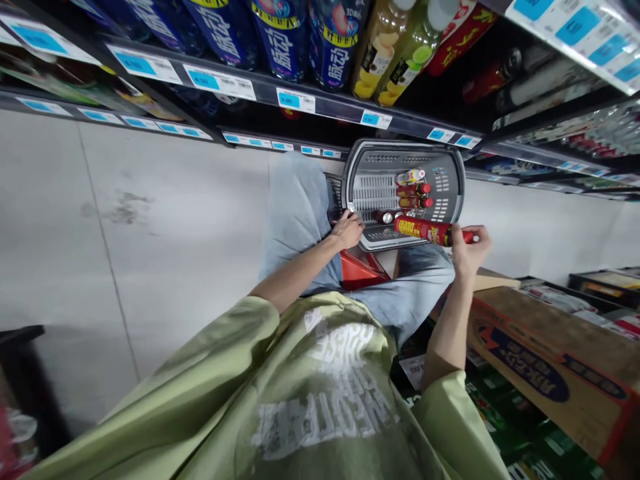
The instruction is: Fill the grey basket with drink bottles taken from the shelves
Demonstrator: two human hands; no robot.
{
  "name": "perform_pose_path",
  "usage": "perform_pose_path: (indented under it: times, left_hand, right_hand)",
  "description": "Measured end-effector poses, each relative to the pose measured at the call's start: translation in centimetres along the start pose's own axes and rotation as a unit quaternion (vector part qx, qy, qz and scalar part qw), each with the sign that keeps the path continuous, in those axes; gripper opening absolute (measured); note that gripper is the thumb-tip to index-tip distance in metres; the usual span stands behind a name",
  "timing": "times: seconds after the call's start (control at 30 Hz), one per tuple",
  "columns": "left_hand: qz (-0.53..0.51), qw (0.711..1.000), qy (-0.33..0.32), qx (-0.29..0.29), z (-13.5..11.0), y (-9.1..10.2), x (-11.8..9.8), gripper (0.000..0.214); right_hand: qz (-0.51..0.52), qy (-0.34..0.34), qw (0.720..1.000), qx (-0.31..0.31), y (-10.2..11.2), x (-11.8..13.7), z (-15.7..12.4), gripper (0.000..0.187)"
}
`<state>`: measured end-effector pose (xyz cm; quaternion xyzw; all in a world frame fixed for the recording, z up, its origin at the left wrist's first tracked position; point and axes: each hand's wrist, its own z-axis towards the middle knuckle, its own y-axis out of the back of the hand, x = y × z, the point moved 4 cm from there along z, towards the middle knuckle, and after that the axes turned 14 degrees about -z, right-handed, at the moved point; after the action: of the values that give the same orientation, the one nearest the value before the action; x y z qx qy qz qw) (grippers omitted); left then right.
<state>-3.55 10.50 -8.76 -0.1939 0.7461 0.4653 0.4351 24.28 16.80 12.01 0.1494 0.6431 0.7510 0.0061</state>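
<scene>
My right hand [470,250] pinches a red bottle [423,230] with yellow print near its capped end. The bottle lies almost level over the near right side of a grey shopping basket [461,180]. At the basket's near left corner, my left hand [349,230] has its fingers curled over the rim. Inside are two dark bottles with red caps [413,203], a pale-labelled bottle [410,177] and a small can [385,217]. More items there are partly hidden under the red bottle.
A shelf ahead holds blue drink bottles [285,43], yellow-green drink bottles [405,63] and price tags [296,100]. To the right stand a cardboard box [545,367] and green packs [520,413]. Something red [363,269] sits below the basket, between my knees.
</scene>
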Motion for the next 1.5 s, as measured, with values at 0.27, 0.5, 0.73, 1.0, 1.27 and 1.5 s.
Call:
perform_pose_path:
  times: [0.27,0.5,0.73,1.0,1.27,1.5]
  left_hand:
    - [0.037,0.999,-0.017,0.005,1.5,-1.4,1.2,0.031]
    - [0.044,0.999,0.012,0.001,3.1,-2.6,2.3,0.024]
    - [0.055,0.998,0.02,0.012,3.2,-3.0,2.6,0.027]
    - [0.044,0.999,0.019,0.004,2.8,-3.0,2.7,0.024]
    - [0.115,0.993,0.005,0.033,2.4,-2.4,2.4,0.026]
    - [0.129,0.991,0.006,0.041,2.0,-2.3,2.7,0.024]
  right_hand:
    - [-0.071,0.051,0.99,0.112,-9.4,-1.1,2.1,0.039]
    - [-0.106,0.12,0.96,0.229,-14.4,-1.4,2.1,0.03]
    - [-0.087,0.097,0.958,0.255,-18.0,-3.3,3.9,0.02]
    - [-0.055,0.111,0.966,0.226,-21.6,-5.4,6.7,0.024]
    - [-0.168,0.073,0.936,0.301,-27.4,-6.2,8.2,0.028]
    - [-0.162,-0.043,0.938,0.304,-30.5,-8.7,7.1,0.033]
